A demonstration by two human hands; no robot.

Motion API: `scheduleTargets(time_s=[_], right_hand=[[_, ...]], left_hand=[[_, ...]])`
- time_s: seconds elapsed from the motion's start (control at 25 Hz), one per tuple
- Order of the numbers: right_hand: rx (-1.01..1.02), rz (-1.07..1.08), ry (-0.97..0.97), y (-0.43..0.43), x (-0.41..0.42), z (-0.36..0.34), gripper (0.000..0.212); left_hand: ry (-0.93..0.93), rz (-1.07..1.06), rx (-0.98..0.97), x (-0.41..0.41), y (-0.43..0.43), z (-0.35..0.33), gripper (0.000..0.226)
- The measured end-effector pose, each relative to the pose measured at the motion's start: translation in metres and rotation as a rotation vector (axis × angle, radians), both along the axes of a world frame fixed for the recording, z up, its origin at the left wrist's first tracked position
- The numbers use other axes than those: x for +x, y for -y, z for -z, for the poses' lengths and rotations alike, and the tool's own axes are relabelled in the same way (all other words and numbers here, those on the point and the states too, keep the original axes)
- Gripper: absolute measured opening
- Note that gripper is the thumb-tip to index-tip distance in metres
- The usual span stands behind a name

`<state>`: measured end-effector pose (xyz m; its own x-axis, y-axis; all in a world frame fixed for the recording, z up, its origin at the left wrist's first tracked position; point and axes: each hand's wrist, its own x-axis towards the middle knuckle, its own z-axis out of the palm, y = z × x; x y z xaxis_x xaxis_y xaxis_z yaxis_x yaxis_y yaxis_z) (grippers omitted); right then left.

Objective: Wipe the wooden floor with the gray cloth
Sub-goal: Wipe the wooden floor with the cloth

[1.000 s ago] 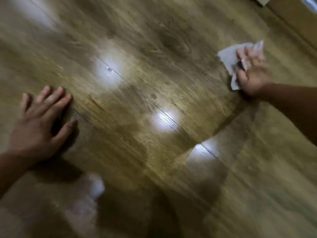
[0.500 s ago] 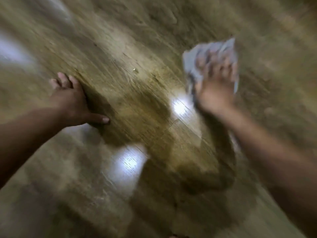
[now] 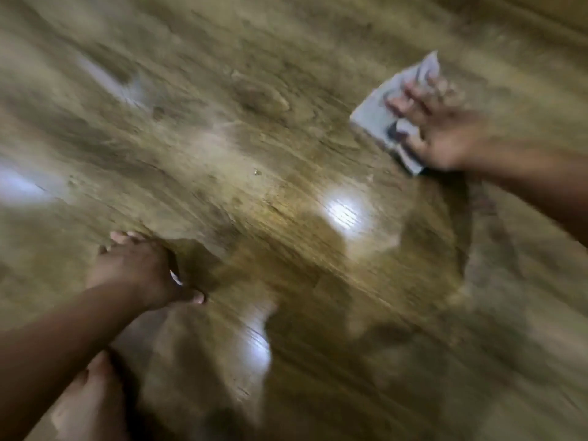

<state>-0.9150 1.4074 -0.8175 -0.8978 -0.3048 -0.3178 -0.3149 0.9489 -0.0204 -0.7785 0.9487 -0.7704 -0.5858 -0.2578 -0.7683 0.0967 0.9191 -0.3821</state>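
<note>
**Gray cloth pressed to the floor under the right hand**

The gray cloth point(image 3: 380, 117) lies on the wooden floor point(image 3: 254, 128) at the upper right of the view, crumpled and folded, with the right hand point(image 3: 442, 135) spread on top of it. The fingers point(image 3: 410, 100) reach across the cloth's far half with gaps between them, and the thumb point(image 3: 415, 148) lies along its near edge. A bunch of fabric pokes up between thumb and forefinger, so the hand appears to pinch the cloth as well as press it down. One corner sticks out beyond the fingertips, away from the person; a broad flat part spreads out to the left of the fingers, and a smaller flap shows under the heel of the hand. No writing, label or brand can be read on the cloth or anywhere else; the whole picture is smeared by motion.

The left hand point(image 3: 140, 272) is well apart from the cloth, lower left, planted flat on the boards with nothing in it, fingers forward and thumb out to the side. Its forearm runs back to the lower left corner.

Bright patches of reflected light point(image 3: 342, 211) sit on the glossy boards between the two hands, and a dark shadow point(image 3: 366, 313) spreads across the near floor.
</note>
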Motion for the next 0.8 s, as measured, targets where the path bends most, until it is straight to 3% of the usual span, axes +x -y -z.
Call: scheduleTargets(time_s=[0.08, 0.16, 0.24, 0.32, 0.4, 0.52, 0.6, 0.64, 0.72, 0.8], right_hand=[[0.065, 0.234, 0.077, -0.007, -0.068, -0.001, 0.099], [-0.021, 0.509, 0.132, 0.030, -0.090, -0.001, 0.083], [-0.133, 0.532, 0.085, 0.085, -0.060, 0.003, 0.072], [-0.123, 0.322, 0.024, 0.137, -0.024, 0.003, 0.072], [-0.107, 0.034, -0.010, 0.186, 0.029, 0.004, 0.069], [-0.186, -0.269, -0.097, 0.262, 0.122, 0.016, 0.072], [-0.219, -0.301, -0.104, 0.297, 0.169, 0.029, 0.073], [-0.279, -0.274, -0.064, 0.306, 0.177, 0.031, 0.076], [-0.277, -0.305, -0.098, 0.304, 0.178, 0.026, 0.070], [-0.177, -0.597, -0.142, 0.281, 0.165, 0.027, 0.053]], left_hand=[[0.025, 0.002, -0.021, -0.004, -0.005, -0.002, 0.108], [0.035, -0.007, -0.038, -0.007, -0.017, -0.003, 0.110], [-0.004, -0.031, -0.047, -0.002, -0.021, -0.009, 0.129], [-0.073, -0.088, -0.020, 0.001, -0.015, -0.013, 0.145], [-0.084, -0.080, 0.011, 0.007, -0.011, -0.010, 0.136], [-0.096, -0.004, 0.055, -0.001, -0.008, -0.009, 0.091], [-0.042, 0.077, 0.092, -0.013, 0.004, -0.018, 0.064], [-0.034, 0.165, 0.135, -0.019, 0.017, -0.022, 0.061], [-0.005, 0.338, 0.195, -0.023, 0.052, -0.036, 0.081], [0.042, 0.385, 0.246, -0.021, 0.088, -0.044, 0.104]])
